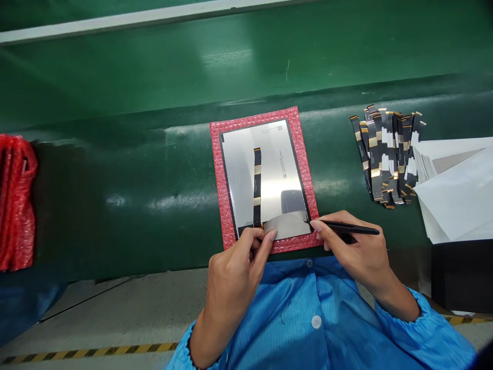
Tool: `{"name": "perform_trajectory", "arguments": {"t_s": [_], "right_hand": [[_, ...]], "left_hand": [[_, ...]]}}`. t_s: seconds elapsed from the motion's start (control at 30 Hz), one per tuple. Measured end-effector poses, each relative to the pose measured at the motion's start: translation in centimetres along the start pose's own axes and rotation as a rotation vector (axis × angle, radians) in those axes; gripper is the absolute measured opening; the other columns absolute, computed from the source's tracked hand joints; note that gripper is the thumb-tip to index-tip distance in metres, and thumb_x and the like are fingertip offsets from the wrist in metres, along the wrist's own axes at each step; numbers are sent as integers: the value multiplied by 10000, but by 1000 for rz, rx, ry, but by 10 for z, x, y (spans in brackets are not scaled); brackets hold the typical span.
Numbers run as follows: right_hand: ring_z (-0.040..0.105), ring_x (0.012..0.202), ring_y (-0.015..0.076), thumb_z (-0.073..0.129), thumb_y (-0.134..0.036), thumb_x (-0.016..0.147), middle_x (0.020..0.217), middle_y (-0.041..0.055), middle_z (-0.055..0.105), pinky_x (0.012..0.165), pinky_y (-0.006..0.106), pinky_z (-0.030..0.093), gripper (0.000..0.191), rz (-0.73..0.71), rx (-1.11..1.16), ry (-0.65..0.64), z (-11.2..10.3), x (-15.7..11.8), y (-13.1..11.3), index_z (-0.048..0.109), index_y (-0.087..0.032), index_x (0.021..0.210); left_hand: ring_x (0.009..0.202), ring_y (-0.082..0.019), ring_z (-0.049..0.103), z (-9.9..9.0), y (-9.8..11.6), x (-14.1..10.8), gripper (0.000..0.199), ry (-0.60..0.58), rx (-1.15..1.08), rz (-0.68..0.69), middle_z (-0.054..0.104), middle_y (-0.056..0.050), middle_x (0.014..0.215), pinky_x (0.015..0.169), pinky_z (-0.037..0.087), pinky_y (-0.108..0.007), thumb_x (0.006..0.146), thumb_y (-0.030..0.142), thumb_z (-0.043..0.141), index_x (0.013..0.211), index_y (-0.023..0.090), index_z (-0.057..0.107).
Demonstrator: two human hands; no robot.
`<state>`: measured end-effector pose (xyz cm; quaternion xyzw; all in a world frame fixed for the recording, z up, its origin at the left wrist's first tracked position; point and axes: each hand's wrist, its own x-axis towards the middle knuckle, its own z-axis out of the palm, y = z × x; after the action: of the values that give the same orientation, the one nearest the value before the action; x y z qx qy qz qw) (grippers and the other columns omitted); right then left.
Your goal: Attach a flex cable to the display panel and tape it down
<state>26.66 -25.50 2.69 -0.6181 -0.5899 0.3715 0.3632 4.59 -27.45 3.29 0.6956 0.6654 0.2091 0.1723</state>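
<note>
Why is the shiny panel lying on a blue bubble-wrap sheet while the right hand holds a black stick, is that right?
Not quite: the head view shows the bubble-wrap sheet is red, not blue. The shiny panel does lie on it, and the right hand does hold a black stick at the panel's near edge.

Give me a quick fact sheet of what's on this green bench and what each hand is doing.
surface: green belt
centre: silvery panel on red bubble wrap
on panel: black-and-gold flex strip
left hand: fingers pressing grey tape at the panel's near edge
right hand: holding black stylus, tip at the tape
right side: pile of flex strips, white sheets
far left: red bags
</note>
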Motion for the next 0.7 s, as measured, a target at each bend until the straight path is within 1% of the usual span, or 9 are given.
{"name": "perform_trajectory", "arguments": {"t_s": [0.27,0.37,0.47,0.57,0.7], "right_hand": [[698,473,205,702,-366,863,663,-68,740,447,369,603,79,24,-19,-4,1,-1,2,726,-441,860],[698,465,201,692,-386,874,655,-64,735,454,369,604,41,14,-31,-3,1,-1,2,723,-411,864],[702,459,196,685,-396,879,653,-72,733,443,361,595,43,0,-44,-1,1,-1,1,721,-384,858],[691,449,196,694,-380,868,645,-76,737,430,361,586,42,-12,-55,6,1,-1,1,715,-416,865],[692,470,220,710,-342,849,643,-64,738,433,391,599,104,-36,-57,24,1,0,0,721,-438,887]], "left_hand": [[401,-22,485,1,0,-1,362,8,31,9,584,104,572,432,371,-149,959,549,467,837,245,620],[407,-24,500,2,-1,-1,359,5,34,8,595,98,583,438,378,-152,961,547,468,852,242,625],[405,-34,507,2,-1,-2,371,3,48,19,608,86,586,429,379,-163,969,545,453,853,239,626],[396,-42,520,1,0,-2,365,18,92,52,625,80,583,415,371,-175,983,530,436,856,242,622],[387,-60,524,0,2,-1,358,40,151,81,650,65,576,401,364,-203,1001,531,402,864,278,615]]}}
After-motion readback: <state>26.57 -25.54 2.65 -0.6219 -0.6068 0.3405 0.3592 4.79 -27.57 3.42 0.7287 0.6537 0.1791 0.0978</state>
